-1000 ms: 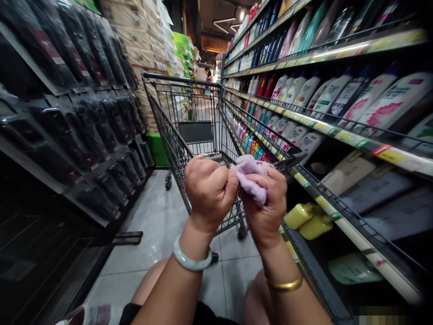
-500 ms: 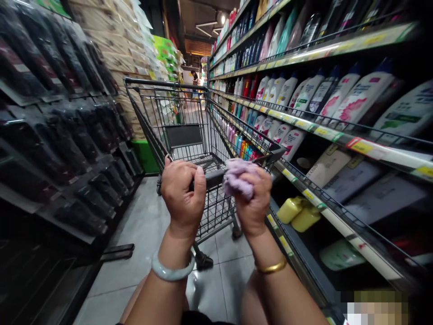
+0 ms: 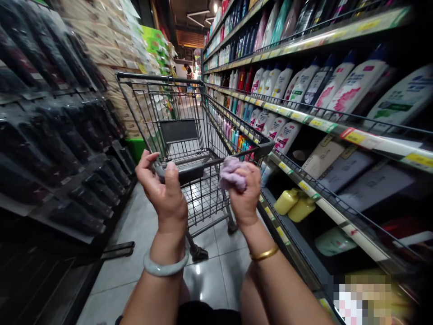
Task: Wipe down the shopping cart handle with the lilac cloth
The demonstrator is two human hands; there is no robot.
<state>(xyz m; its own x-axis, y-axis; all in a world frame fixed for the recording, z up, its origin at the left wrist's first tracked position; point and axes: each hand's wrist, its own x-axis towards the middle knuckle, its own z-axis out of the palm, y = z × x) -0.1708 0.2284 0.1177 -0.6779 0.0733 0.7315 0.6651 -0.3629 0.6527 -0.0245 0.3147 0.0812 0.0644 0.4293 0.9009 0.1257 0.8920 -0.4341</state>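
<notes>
A dark wire shopping cart (image 3: 208,198) stands right in front of me, its basket bare of goods. My left hand (image 3: 164,192) is loosely opened at the left end of the cart's handle (image 3: 186,175), thumb up and fingers apart on the far side; whether the palm touches the bar I cannot tell. Wrapped in the fingers of my right hand (image 3: 248,187) is a bunched lilac cloth (image 3: 233,174), held at the right part of the handle. A pale bangle (image 3: 165,266) circles my left wrist and a gold bracelet (image 3: 265,253) my right.
Shelves of shampoo bottles (image 3: 355,85) run along the right, with yellow bottles (image 3: 294,204) and grey boxes (image 3: 355,174) lower down. Dark packaged goods (image 3: 57,131) hang on the left. Grey floor tiles (image 3: 206,280) lie beneath, and a person (image 3: 187,71) is far down the aisle.
My left hand has loosened from a closed grip on the handle and moved left, its fingers opening. My right hand still holds the cloth. The cart appears slightly further left in view.
</notes>
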